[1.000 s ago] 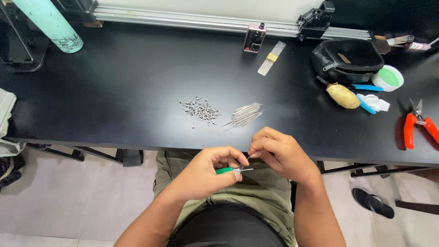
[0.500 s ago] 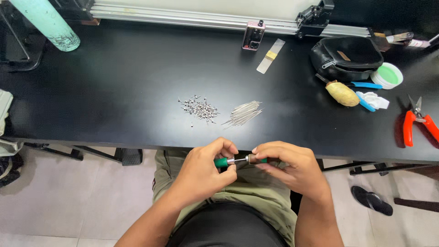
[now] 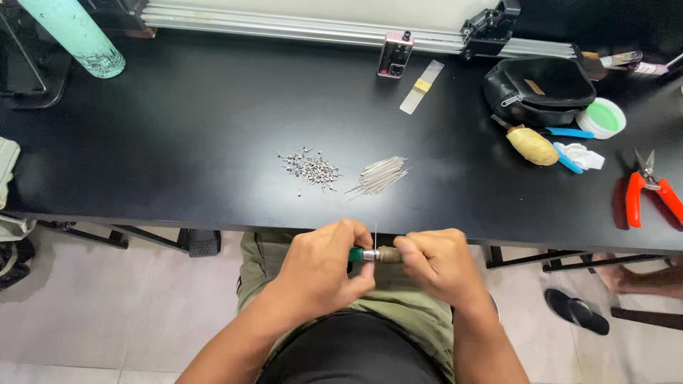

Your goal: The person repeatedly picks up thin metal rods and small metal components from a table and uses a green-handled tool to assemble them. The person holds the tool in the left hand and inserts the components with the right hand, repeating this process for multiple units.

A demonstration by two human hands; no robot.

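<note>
Head camera, sole view: steep downward look over the black table's (image 3: pixel 178 142) near edge; far edge at frame top.

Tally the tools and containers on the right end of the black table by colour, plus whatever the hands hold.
Green: 2, round tub and the tool held by left hand and right hand
Black: 1, pouch
Red: 1, cutters
Blue: 1, handled tool
Total: 5

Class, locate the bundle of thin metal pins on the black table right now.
In the head view, the bundle of thin metal pins lies mid-table, just right of the small pile of metal bits, beyond both hands.
</note>
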